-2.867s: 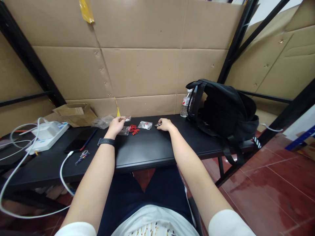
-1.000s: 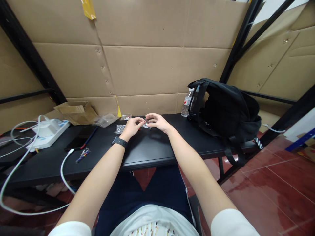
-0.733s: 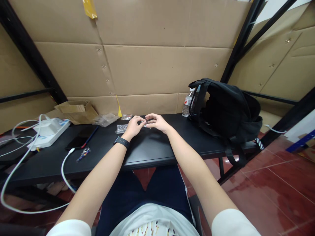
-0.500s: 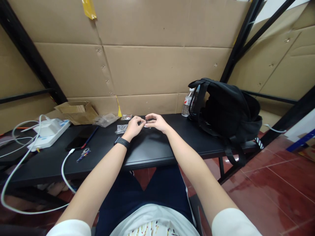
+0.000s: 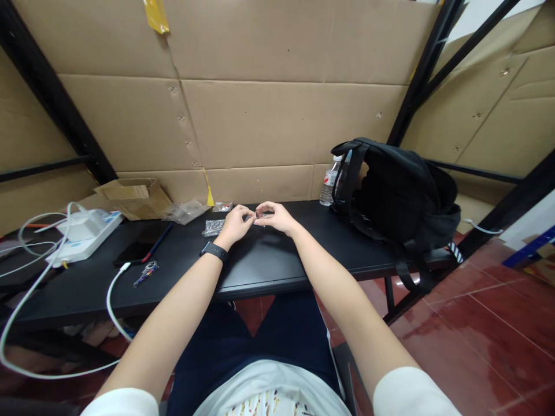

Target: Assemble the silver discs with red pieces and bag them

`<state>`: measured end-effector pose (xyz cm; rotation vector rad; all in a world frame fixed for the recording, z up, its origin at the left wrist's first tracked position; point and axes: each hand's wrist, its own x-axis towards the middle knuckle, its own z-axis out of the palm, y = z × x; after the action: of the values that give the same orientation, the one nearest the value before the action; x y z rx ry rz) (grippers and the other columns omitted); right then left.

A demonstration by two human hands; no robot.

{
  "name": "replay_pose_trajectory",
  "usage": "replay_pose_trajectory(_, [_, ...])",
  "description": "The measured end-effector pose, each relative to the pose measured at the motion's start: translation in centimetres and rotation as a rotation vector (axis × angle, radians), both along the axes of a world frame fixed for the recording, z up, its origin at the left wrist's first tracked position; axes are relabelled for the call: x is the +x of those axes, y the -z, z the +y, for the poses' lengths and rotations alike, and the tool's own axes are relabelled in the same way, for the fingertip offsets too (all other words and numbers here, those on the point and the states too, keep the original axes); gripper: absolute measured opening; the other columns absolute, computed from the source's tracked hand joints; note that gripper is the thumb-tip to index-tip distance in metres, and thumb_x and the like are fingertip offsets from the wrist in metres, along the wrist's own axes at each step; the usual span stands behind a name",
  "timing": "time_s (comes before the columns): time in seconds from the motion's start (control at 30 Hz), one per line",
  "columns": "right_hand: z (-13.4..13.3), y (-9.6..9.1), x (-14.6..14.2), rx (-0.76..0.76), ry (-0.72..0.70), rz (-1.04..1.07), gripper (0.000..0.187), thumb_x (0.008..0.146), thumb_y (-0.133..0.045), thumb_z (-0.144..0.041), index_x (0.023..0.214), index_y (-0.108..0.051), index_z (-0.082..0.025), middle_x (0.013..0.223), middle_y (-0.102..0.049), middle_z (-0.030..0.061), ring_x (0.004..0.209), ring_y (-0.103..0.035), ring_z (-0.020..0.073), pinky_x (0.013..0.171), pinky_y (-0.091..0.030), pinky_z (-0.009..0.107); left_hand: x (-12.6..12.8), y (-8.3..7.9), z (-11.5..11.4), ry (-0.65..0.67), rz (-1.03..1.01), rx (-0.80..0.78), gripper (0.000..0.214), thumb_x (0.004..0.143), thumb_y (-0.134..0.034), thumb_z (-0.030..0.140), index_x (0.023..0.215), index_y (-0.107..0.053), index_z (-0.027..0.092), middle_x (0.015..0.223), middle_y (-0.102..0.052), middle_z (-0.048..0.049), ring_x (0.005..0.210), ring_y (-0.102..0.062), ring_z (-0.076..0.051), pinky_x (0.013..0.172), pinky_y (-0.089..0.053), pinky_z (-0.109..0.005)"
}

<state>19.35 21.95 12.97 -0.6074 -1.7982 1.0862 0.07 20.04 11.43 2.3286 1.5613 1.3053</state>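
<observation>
Above the far half of the black table (image 5: 264,267), my left hand (image 5: 236,223) and my right hand (image 5: 277,218) meet fingertip to fingertip. Both are closed in a pinch around something small; its kind is hidden by the fingers. Just left of my left hand lies a small clear plastic packet (image 5: 213,227). Another small packet (image 5: 222,207), with something reddish in it, rests behind that one. A dark watch (image 5: 214,251) circles my left wrist.
To the left are a crumpled clear bag (image 5: 186,212), an open cardboard box (image 5: 134,197), a phone (image 5: 141,245), keys (image 5: 146,274) and a white power strip (image 5: 89,240) with cables. A water bottle (image 5: 328,188) and black backpack (image 5: 403,196) stand at right. Cardboard (image 5: 255,121) walls the back.
My right thumb and fingers have drawn closer together at the fingertips of my left hand. The things on the table stay in place.
</observation>
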Motion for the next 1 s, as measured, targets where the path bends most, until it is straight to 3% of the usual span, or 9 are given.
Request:
replay_pose_trajectory(0.5, [0.58,0.39,0.0,0.01,-0.018,-0.024,0.049,0.056,-0.091,-0.032,0.096,-0.068,-0.016,0.092,-0.07,0.0037,0.092,-0.066,0.018,0.092,-0.055,0.037,0.1,0.03,-0.22,0.041,0.019,0.018,0.012,0.083,-0.063,0.022,0.084,-0.074,0.019,0.1,-0.068,-0.0065,0.094,-0.066,-0.022,0.09,-0.052,-0.035])
replay_pose_trajectory(0.63, [0.48,0.37,0.06,-0.02,0.003,-0.044,0.047,0.058,-0.091,-0.034,0.095,-0.069,-0.016,0.092,-0.071,0.0044,0.09,-0.066,0.0177,0.084,-0.056,0.033,0.02,-0.22,-0.29,0.031,0.021,0.021,0.011,0.082,-0.064,0.022,0.084,-0.075,0.019,0.099,-0.068,-0.0065,0.092,-0.066,-0.022,0.09,-0.052,-0.035])
replay_pose_trajectory(0.77, [0.1,0.16,0.07,-0.108,0.013,-0.099,0.042,0.066,-0.088,-0.042,0.093,-0.07,-0.016,0.089,-0.072,0.005,0.078,-0.066,0.0152,0.068,-0.055,0.026,-0.04,-0.61,-0.48,0.011,0.028,0.014,0.011,0.082,-0.068,0.025,0.085,-0.077,0.02,0.099,-0.069,-0.0064,0.093,-0.066,-0.023,0.092,-0.051,-0.036])
replay_pose_trajectory(1.0, [0.41,-0.11,0.14,-0.127,0.054,-0.157,0.03,0.088,-0.068,-0.046,0.088,-0.07,-0.016,0.08,-0.072,0.0042,0.07,-0.065,0.0124,0.055,-0.047,0.019,0.16,-0.73,-0.69,-0.005,0.024,0.019,0.015,0.085,-0.065,0.03,0.086,-0.077,0.021,0.098,-0.069,-0.0058,0.094,-0.066,-0.022,0.094,-0.051,-0.035])
